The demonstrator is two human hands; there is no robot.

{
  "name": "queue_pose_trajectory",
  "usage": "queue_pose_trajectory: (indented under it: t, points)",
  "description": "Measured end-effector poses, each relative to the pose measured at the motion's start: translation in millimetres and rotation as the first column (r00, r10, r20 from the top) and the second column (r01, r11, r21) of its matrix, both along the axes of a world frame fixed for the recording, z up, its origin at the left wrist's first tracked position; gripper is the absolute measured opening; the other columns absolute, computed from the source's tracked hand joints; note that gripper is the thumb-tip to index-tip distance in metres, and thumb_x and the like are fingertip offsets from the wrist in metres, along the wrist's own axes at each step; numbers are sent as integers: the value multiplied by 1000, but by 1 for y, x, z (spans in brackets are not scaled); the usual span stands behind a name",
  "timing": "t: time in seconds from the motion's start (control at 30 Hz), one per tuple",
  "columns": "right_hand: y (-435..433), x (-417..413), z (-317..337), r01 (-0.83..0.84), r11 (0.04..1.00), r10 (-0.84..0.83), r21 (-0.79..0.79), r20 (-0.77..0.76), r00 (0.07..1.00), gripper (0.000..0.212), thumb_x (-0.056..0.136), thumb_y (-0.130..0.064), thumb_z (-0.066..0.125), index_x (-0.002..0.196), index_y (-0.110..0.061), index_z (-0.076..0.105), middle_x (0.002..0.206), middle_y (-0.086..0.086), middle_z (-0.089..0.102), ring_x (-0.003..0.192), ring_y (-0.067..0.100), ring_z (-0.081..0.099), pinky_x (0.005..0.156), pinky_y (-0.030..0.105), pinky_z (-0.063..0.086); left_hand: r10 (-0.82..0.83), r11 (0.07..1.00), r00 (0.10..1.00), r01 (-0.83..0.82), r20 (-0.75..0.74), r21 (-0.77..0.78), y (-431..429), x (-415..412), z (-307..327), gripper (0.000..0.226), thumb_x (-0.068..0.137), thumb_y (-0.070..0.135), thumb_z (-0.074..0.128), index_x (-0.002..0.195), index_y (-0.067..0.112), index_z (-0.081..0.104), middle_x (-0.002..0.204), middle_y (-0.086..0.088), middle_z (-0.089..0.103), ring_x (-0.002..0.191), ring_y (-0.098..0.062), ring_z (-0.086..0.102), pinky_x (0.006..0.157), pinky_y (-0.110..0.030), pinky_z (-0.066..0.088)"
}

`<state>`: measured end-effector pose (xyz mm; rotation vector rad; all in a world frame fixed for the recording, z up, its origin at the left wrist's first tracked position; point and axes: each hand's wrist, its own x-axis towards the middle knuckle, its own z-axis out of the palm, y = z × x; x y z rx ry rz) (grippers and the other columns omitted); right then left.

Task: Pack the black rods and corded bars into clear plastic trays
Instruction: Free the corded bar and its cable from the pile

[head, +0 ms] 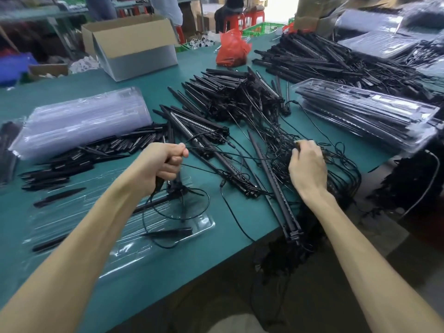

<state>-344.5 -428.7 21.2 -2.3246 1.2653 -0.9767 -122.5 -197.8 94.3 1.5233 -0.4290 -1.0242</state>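
Green table point(72, 92) is carrying a stack of empty trays point(79, 123) beyond-left of the left hand point(165, 159), a stack of filled trays point(367, 116) beyond-right of the right hand point(307, 167), and a pile of corded bars point(228, 97) lying ahead between both. An open tray point(101, 251) is sitting under the left hand, with short black rods point(79, 162) heaped just to its left. Left hand is fisting tight around a thin cord point(157, 183); right hand is curling its fingers into the cord tangle point(341, 174), gripping a bunch.
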Motion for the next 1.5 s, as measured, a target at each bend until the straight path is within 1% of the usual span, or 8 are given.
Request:
queue_pose_trajectory:
  t: [0.17, 0.37, 0.47, 0.6, 0.8, 1.0, 1.13, 1.5]
  points:
    - [5, 4, -1, 6, 1000, -6, -26, -1, 1000, 28, 104, -16, 46, 125, -3, 59, 121, 14, 60, 113, 27, 50, 96, 40, 43, -79, 984, 931, 16, 357, 176, 4, -11, -8, 29, 104, 17, 50, 86, 5, 69, 61, 2, 54, 41, -10, 34, 37, -17, 29]
    - [5, -2, 2, -69, 997, 70, 42, -21, 997, 45, 100, -34, 57, 138, -11, 51, 126, 13, 52, 121, 28, 42, 104, 41, 37, -322, 886, 349, -217, 880, 410, -18, -26, 0, 24, 98, 24, 55, 114, 14, 69, 111, -10, 68, 100, -28, 65, 92, -44, 53]
    - [4, -7, 4, -155, 986, 159, 59, -77, 984, 53, 94, -28, 66, 143, -31, 48, 120, 10, 44, 119, 28, 36, 107, 42, 35, -439, 871, 113, -188, 891, 453, -40, -39, 4, 31, 99, 33, 57, 124, 19, 67, 126, -9, 60, 114, -30, 58, 102, -45, 45]
    - [0, -12, 5, -223, 973, 228, 58, -113, 967, 24, 90, -26, 72, 113, -32, 70, 118, 8, 43, 122, 26, 32, 108, 42, 34, -519, 854, 133, 131, 844, 504, -78, -68, -10, 37, 103, 32, 52, 136, 17, 59, 134, -8, 57, 116, -26, 60, 105, -44, 45]
    - [-3, -11, 10, -203, 976, 196, 74, 84, 977, 8, 89, -18, 72, 91, -24, 77, 104, 3, 50, 112, 18, 39, 93, 22, 29, -531, 836, -39, 143, 847, 530, -131, -95, -42, 27, 103, 30, 54, 118, 10, 64, 113, -11, 63, 110, -32, 57, 93, -43, 47]
    - [-5, -15, 8, -191, 981, 184, 42, 134, 974, 10, 90, -19, 72, 96, -25, 77, 106, 3, 56, 112, 18, 43, 94, 23, 32, -291, 955, 296, 139, 910, 260, -141, -88, -40, 19, 100, 28, 60, 99, 13, 72, 93, -3, 64, 86, -22, 62, 79, -40, 53]
    - [-5, -13, 7, -178, 983, 170, 46, 148, 974, 11, 92, -18, 70, 99, -24, 75, 106, 1, 57, 113, 18, 45, 91, 23, 35, -388, 897, 627, 425, 675, 120, -138, -84, -14, 26, 94, 38, 68, 86, 15, 77, 55, 15, 58, 48, 1, 44, 49, -15, 38]
    - [-3, -20, 9, -174, 979, 185, -109, 98, 978, 11, 91, -4, 69, 89, -14, 72, 105, -1, 61, 106, 14, 50, 84, 26, 43, 124, 992, 973, -114, 194, -60, -153, -87, -20, 29, 104, 20, 50, 81, 9, 63, 53, 2, 30, 45, -13, 21, 45, -23, 19]
